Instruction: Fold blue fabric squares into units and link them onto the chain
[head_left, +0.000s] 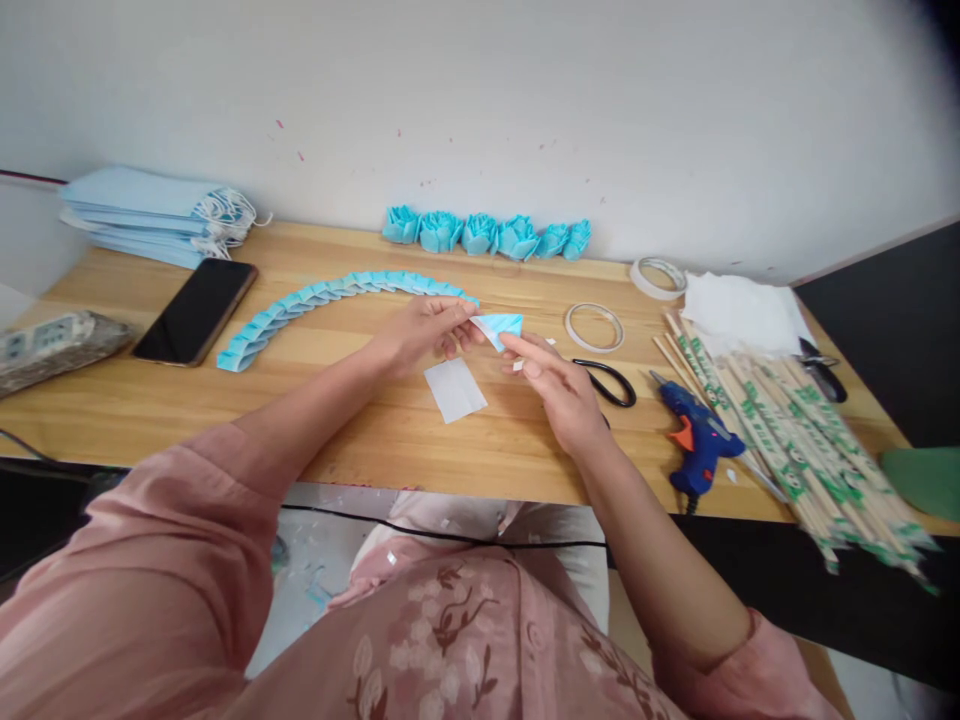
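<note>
My left hand (435,330) pinches a folded blue-and-white piece of thin, cloth-like sheet (501,326) at its left corner, above the table. From the other side, my right hand (556,388) has its fingertips closed at the lower right edge of this piece. A tiny white scrap (518,366) shows by the right fingertips. Below the hands lies a white square sheet (455,389). A curved row of overlapping folded blue pieces (322,295) runs to the left, its right end just behind my left hand. Black-handled scissors (611,383) lie partly behind my right hand.
Several blue flowers (480,233) line the wall. At left are stacked masks (142,210), a phone (196,311) and a power strip (52,345). Rightward lie tape rolls (595,328), a blue glue gun (699,432), wrapped chopsticks (806,440) and white sheets (742,312).
</note>
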